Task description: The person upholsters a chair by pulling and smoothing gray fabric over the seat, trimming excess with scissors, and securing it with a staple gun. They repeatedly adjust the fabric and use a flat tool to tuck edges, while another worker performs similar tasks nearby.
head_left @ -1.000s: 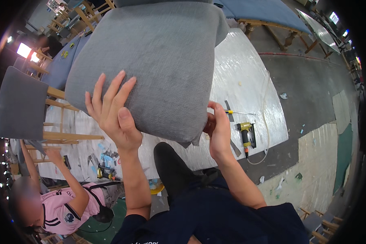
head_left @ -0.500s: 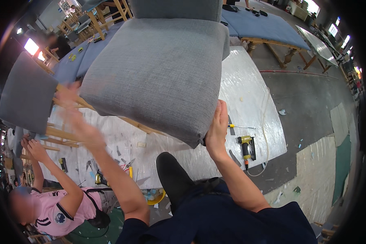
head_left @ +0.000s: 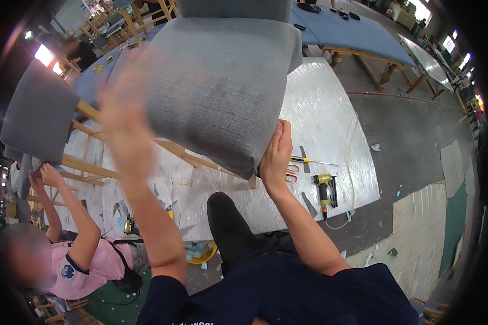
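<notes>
Left hand (head_left: 122, 116) lifted off grey chair seat (head_left: 217, 86), fingers spread, blurred, right hand (head_left: 275, 154) gripping seat's near edge

Bright overhead light, dark fisheye rim, left hand (head_left: 122, 116) motion-blurred.

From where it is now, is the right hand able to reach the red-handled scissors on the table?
Probably yes. The right hand holds the corner of the grey chair seat, and the scissors lie on the plastic-covered table just beside it, with nothing between. It would have to let go of the seat first.
</notes>
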Demonstrator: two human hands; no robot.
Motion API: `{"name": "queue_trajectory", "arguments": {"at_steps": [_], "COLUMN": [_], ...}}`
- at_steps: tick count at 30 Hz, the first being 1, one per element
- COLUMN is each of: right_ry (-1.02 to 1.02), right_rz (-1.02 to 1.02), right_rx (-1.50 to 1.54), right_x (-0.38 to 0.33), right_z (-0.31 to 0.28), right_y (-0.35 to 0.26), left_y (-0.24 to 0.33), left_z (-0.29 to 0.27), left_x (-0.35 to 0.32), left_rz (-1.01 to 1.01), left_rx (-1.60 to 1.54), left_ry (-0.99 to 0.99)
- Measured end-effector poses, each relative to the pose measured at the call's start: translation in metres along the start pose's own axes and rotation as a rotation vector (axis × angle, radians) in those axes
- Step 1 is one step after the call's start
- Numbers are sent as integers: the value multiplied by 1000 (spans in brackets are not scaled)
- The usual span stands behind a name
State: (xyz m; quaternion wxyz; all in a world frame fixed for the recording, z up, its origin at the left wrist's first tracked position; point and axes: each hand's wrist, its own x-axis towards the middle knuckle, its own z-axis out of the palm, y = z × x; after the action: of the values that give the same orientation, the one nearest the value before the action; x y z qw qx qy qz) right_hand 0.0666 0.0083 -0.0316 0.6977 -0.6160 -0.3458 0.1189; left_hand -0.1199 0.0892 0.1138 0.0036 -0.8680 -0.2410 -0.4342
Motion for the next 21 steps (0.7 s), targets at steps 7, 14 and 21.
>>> {"name": "queue_trajectory", "arguments": {"at_steps": [7, 14, 21], "right_ry": [13, 38, 1], "right_rz": [61, 89, 40], "right_rx": [47, -62, -79], "right_x": [-10, -11, -10], "right_z": [-8, -13, -4], "right_y": [7, 9, 9], "left_y": [59, 17, 39], "left_z": [101, 22, 125], "left_x": [-3, 56, -8], "left_rz": [11, 34, 31], "left_rx": [223, 314, -44], "left_ry": [80, -177, 261]}}
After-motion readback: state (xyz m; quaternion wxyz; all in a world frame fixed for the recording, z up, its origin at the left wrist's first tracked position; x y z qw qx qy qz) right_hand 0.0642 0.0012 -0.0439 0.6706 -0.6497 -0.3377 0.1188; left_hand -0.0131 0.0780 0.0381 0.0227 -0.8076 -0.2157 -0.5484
